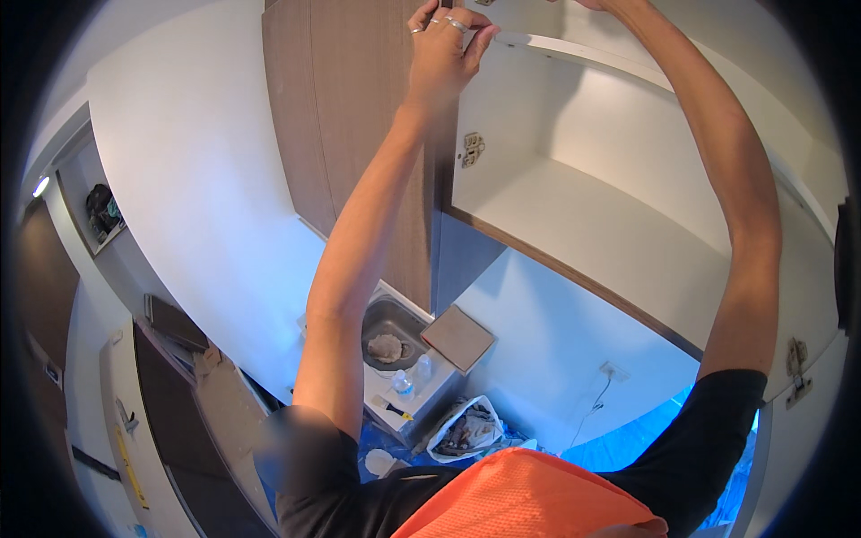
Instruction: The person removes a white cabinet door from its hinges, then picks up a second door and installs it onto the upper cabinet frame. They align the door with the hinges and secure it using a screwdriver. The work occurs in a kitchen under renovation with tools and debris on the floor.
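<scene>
Arms raised overhead fill the view, both reaching up into an open white wall cabinet with wood-grain sides [359,134]. The left hand [446,49], wearing rings on several fingers, is lifted high on a nearly straight arm, elbow only slightly bent; its fingers curl and pinch the front left edge of a thin white shelf board [583,56] near the top of the cabinet. The right arm rises along the right side, bent a little at the elbow, and the right hand [596,4] is almost wholly cut off by the top edge, so how far it is open cannot be told; it seems to meet the same shelf board further along. Below the board lies the cabinet's white floor panel [610,233], with a metal door hinge plate [472,148] fixed on the inner left wall. Far beneath, a small steel sink [390,327] holds a crumpled grey rag [387,348]; just beside it stand two clear plastic bottles [413,377], a paintbrush with a yellow handle [393,408] and a square brown tile [458,337]. The person wears a black shirt with an orange vest [529,498].
</scene>
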A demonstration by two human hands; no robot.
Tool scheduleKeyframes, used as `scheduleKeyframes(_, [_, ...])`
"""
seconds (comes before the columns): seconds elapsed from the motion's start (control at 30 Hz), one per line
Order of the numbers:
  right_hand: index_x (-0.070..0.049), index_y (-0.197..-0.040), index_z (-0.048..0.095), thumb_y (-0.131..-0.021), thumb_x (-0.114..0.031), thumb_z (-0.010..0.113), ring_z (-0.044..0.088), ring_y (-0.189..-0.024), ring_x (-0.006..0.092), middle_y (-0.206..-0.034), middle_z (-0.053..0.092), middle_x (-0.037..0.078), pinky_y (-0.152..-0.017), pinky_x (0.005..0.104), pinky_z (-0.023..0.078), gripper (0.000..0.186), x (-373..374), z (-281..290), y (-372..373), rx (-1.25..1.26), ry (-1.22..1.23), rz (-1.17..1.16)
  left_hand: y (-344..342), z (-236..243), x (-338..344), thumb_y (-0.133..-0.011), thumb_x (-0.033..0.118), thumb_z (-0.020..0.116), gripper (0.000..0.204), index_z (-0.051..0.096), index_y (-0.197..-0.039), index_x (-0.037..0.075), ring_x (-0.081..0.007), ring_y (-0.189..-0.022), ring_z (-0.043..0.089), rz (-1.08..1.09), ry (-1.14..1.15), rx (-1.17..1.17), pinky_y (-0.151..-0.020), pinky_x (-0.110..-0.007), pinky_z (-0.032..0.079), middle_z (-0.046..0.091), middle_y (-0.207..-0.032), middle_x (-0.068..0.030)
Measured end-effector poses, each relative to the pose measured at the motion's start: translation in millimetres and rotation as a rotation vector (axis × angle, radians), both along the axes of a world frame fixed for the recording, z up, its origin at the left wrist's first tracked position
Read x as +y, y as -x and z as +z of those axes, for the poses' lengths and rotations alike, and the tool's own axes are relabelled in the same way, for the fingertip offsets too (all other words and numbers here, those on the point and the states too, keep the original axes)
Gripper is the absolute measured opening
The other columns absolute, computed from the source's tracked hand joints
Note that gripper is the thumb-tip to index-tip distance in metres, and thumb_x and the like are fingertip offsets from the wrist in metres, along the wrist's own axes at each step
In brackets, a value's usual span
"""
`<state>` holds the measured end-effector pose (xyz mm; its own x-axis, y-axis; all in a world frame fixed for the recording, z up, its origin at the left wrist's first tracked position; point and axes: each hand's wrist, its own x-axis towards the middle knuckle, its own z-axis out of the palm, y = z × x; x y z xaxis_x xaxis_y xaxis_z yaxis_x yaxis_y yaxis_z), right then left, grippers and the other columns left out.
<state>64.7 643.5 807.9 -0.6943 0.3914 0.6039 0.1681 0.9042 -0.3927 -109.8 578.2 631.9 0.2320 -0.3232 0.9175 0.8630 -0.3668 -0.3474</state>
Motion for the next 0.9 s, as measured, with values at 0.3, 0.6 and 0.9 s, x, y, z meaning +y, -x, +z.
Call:
scheduleKeyframes(0.3, [-0.002,-0.090,0.067,-0.095,-0.022,0.072,0.062,-0.059,0.0122,-0.074,0.067,0.007,-0.051,0.0236,0.049,0.021,19.4,-53.6,6.7,0.524,0.113,0.206,4.4,-1.1,4.3,-0.088,0.007,0.077,0.018,0.060,-0.094,0.008,-0.0251,-0.081,0.062,0.007,0.029,-0.021,-0.108,-0.051,0.037,0.064,-0.084,-0.0047])
scheduleKeyframes(0.6, [-0.005,-0.082,0.066,-0.098,-0.035,0.064,0.053,-0.050,0.0134,-0.063,0.062,0.007,-0.044,0.0298,0.040,0.034,-4.2,-40.7,-7.0,0.254,-0.012,-0.014,1.3,-1.0,3.0,-0.088,0.008,0.077,0.016,0.061,-0.094,0.008,-0.0255,-0.082,0.062,0.000,0.014,-0.018,-0.108,-0.051,0.037,0.064,-0.084,-0.0054])
scheduleKeyframes(0.9, [0.000,-0.104,0.059,-0.091,-0.025,0.074,0.064,-0.087,0.0242,-0.088,0.067,0.014,-0.080,0.0426,0.050,0.031,-9.8,-52.4,-15.3,0.241,-1.002,-0.126,0.1,-1.6,5.9,-0.088,0.009,0.077,0.017,0.061,-0.094,0.009,-0.0257,-0.084,0.064,0.014,-0.001,-0.033,-0.108,-0.051,0.037,0.066,-0.086,-0.0053])
